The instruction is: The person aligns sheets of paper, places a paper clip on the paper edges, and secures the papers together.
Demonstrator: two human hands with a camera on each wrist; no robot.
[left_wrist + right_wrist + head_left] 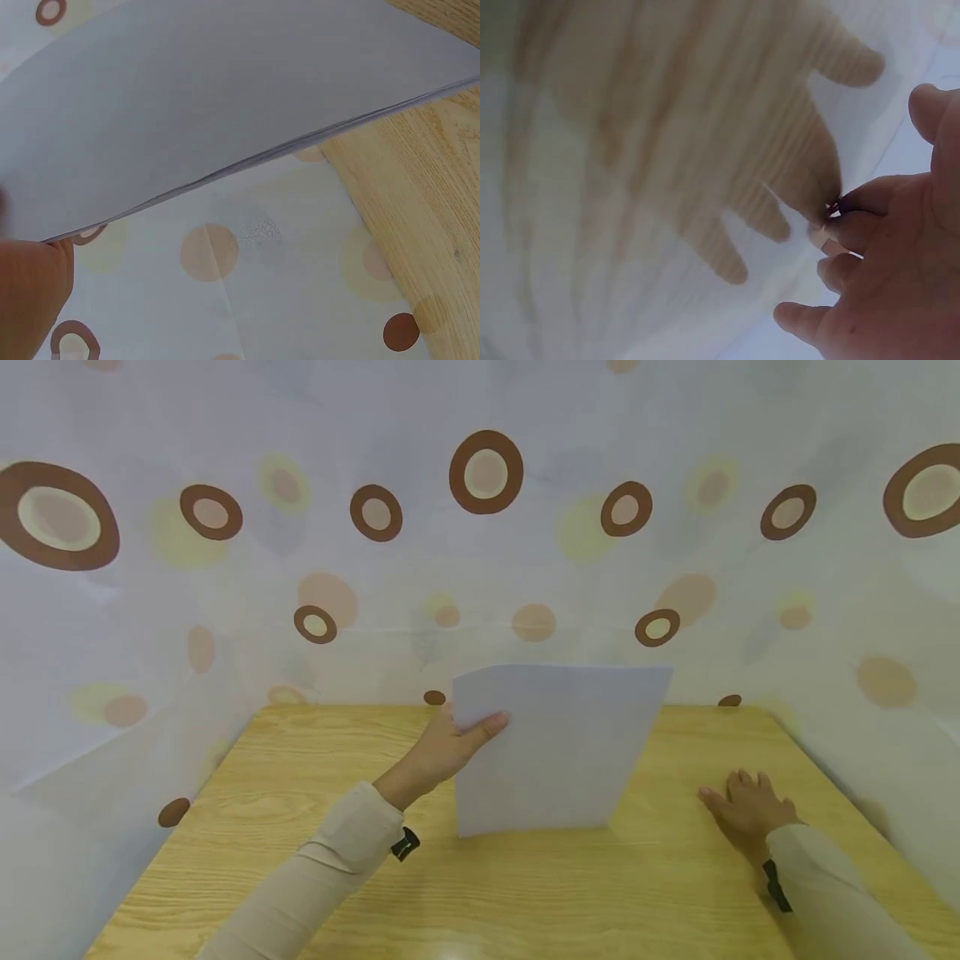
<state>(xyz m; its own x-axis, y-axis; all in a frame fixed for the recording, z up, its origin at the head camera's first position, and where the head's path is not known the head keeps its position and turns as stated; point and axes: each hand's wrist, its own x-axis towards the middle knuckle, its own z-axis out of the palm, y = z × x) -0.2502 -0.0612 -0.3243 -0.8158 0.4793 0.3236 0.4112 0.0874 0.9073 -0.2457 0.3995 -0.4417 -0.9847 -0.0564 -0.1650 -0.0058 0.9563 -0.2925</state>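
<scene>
My left hand point(442, 745) pinches a thin stack of white paper point(551, 752) by its left edge, thumb on the near face. The stack stands roughly upright over the middle of the table, its lower edge close to the wood and its top slightly bowed. Layered sheet edges show in the left wrist view, where only part of the left hand point(34, 292) is visible. My right hand point(752, 810) is at the table's right side, apart from the paper. Seen from the right wrist, the right hand point(900, 240) has its fingers spread, with fingertips at the glossy tabletop.
The light wooden table point(300, 810) fills the lower part of the head view. A pale curtain-like sheet point(420, 568) with brown rings and coloured dots surrounds its back and sides. Dark bands point(406, 843) circle both wrists.
</scene>
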